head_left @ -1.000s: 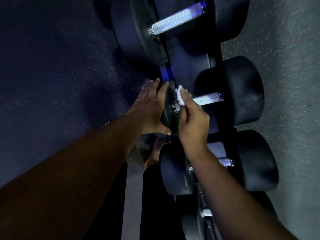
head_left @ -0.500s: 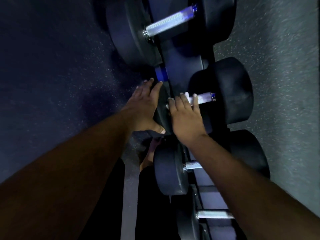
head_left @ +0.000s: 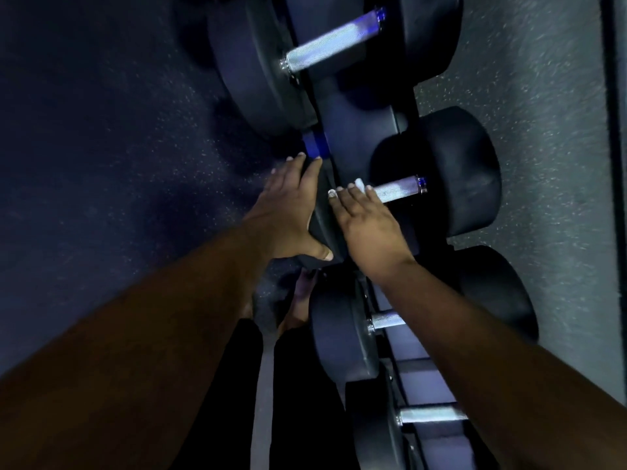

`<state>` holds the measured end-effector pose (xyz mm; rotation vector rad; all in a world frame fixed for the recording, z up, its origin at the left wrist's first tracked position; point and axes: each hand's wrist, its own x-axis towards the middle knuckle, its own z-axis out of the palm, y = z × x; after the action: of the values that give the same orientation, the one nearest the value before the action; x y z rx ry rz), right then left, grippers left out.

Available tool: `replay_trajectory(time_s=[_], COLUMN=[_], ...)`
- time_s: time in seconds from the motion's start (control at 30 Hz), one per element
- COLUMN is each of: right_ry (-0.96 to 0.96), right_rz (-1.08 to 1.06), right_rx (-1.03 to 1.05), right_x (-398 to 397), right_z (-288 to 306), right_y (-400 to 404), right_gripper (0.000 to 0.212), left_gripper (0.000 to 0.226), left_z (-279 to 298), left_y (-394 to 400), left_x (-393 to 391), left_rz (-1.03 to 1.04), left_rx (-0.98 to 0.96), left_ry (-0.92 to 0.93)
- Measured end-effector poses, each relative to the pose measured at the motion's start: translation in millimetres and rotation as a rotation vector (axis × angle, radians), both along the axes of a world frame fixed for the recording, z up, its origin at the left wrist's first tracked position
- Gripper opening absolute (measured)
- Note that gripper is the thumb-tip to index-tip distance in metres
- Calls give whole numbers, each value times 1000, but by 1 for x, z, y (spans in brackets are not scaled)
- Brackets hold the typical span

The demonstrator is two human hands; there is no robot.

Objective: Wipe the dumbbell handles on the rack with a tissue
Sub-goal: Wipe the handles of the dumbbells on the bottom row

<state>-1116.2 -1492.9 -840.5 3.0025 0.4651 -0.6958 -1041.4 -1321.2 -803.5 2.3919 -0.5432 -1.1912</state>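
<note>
Fingers (head_left: 353, 198) of the right hand (head_left: 368, 228) curl over the knurled steel handle (head_left: 397, 189) of the second black round-headed dumbbell, a scrap of white tissue (head_left: 359, 183) showing at their tips. Four dumbbells sit in a row on the dark metal rack (head_left: 353, 130), heads nearly touching. Speckled rubber floor (head_left: 101, 147) lies open at left. The left hand (head_left: 288, 215), fingers straight, presses that dumbbell's near head (head_left: 324, 218).
</note>
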Motion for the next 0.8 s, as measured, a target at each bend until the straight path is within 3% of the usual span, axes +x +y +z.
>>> replay_trajectory(time_s=[0.1,0.17,0.23,0.37,0.47,0.53,0.6,0.67,0.73,0.8], right_ry=[-84,-96,-156,-475,-564,-510,-318,-171,-255,-485], right_rz=[49,-88,-493,-1611,-1990,-2030,-1954,-1920,-2026,-2131], right_rx=[140,270,458,931,1298,1292,1158,1164,1353,1607], right_x=[-7,-27,-55,-43,4,17,8,3,12,23], right_z=[0,6,14,4,-12,-22,-22,-10,1,-6], right_y=[-16,-25,-17,7,15,32,54,63,49,22], right_gripper=[53,54,47,21,19,15,22,20,7,4], left_gripper=[158,159,159,156,155,154,155,155,156,156], left_z=[-2,-3,-5,-7,-8,-9,-10,-12,-13,-14], left_y=[0,1,2,5,4,4,4,5,6,6], left_x=[0,0,0,0,0,-1,-2,-3,-3,-3], left_rz=[-16,-13,-14,-28,-32,-29,-26,-26,-16,-10], left_rx=[-13,-18,-35,-53,-76,-74,-70,-75,-82,-86], left_ry=[-11,-13,-9,-27,-48,-58,-64,-64,-68,-68])
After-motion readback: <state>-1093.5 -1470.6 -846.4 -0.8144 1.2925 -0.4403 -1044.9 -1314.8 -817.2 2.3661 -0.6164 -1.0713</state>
